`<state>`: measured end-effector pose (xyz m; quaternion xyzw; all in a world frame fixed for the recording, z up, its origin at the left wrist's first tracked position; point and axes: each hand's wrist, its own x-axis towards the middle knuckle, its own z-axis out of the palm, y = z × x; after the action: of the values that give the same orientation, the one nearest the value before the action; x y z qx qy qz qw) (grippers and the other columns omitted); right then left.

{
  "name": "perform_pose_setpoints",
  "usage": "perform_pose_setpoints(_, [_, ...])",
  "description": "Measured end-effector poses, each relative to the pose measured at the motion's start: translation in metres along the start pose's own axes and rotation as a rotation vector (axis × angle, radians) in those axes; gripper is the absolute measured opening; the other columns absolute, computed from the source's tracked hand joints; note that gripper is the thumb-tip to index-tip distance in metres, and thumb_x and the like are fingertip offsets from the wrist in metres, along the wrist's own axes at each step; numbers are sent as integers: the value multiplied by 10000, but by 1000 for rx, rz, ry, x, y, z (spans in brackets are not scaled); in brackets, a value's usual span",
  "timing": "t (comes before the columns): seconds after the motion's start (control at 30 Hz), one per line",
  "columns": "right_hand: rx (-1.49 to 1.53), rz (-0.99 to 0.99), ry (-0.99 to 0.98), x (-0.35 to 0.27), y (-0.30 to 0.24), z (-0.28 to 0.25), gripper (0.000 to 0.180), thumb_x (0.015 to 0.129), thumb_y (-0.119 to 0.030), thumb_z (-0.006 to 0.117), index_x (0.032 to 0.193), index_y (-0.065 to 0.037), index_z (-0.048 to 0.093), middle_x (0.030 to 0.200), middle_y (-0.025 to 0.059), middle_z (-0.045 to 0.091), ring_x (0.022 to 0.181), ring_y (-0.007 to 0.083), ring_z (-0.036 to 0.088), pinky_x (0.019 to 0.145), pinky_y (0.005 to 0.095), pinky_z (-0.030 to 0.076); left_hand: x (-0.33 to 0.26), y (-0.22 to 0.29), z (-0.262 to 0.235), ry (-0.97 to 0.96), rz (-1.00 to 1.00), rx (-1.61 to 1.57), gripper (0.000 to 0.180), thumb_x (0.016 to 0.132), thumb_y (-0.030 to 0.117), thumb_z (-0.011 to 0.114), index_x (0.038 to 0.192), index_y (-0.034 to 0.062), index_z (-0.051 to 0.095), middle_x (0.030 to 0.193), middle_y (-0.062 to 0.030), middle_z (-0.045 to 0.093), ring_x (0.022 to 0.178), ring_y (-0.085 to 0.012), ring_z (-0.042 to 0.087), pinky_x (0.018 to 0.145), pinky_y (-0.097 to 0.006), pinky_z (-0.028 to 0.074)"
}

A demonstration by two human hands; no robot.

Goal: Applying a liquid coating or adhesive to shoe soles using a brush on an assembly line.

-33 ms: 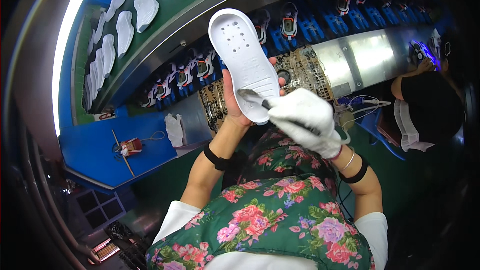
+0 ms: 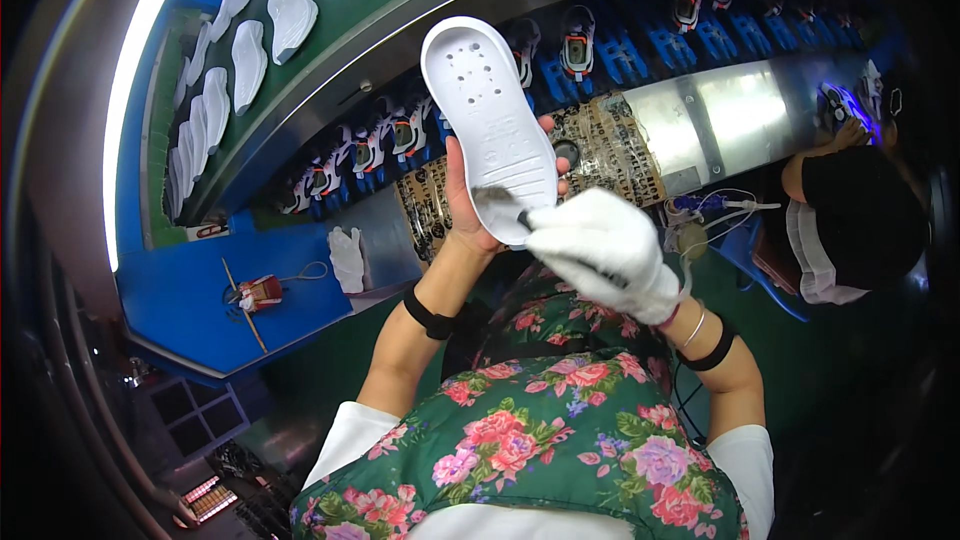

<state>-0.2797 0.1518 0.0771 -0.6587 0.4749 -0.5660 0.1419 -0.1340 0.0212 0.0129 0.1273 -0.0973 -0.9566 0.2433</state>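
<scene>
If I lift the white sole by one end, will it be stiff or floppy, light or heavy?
The sole is probably fairly stiff: the left hand grips it near one end, yet the other shows no clear droop. Likely light too, since one hand supports it.

dark lettering (image 2: 622, 152) repeats on brown tape (image 2: 592, 128); faint molded marks (image 2: 503, 143) on white sole (image 2: 495, 112).

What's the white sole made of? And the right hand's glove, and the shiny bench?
The sole looks like matte foam or plastic: smooth, with moulded ridges. The glove seems dull, soft cloth, with wrinkles. The bench is probably polished metal: light glares off it.
</scene>
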Motion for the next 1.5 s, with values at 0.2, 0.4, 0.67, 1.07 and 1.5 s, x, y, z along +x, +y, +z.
perform_pose_setpoints(0.2, [257, 261, 17, -9, 8, 0, 171, 768, -50, 818, 931, -70, 768, 946, 88, 753, 836, 223, 713, 759, 327, 559, 2, 11, 1, -295, -49, -6, 1044, 847, 751, 578, 1581, 85, 252, 1545, -259, 354, 1208, -488, 572, 976, -600, 526])
perform_pose_setpoints(0.4, [271, 144, -182, -19, -4, 5, 213, 756, -39, 810, 958, -89, 762, 993, 81, 752, 840, 242, 709, 742, 344, 568, 10, 16, -9, -372, -127, 0, 1004, 836, 720, 624, 1548, 75, 335, 1442, -267, 457, 1069, -439, 622, 866, -508, 559])
perform_pose_setpoints(0.67, [-22, -10, -63, -12, 3, -7, 264, 746, -29, 806, 1001, -75, 758, 1005, 110, 743, 825, 274, 699, 727, 363, 557, 7, 23, 0, -313, -237, 97, 950, 864, 670, 619, 1545, 63, 353, 1422, -326, 464, 1067, -424, 640, 901, -485, 545])
perform_pose_setpoints(1.07, [179, 184, -88, -21, -3, 9, 180, 755, -30, 818, 923, -66, 763, 957, 91, 755, 830, 233, 713, 755, 338, 556, 30, 29, -8, -497, -207, 198, 907, 892, 631, 594, 1541, 49, 341, 1373, -320, 488, 1064, -409, 638, 837, -456, 593])
perform_pose_setpoints(1.5, [-271, 63, 77, 34, 34, -35, 163, 773, 23, 797, 927, -17, 763, 959, 134, 760, 852, 229, 718, 778, 326, 565, -6, -11, -21, -147, -220, -74, 815, 978, 680, 404, 1541, 92, 370, 1408, -262, 533, 1166, -417, 633, 963, -535, 563])
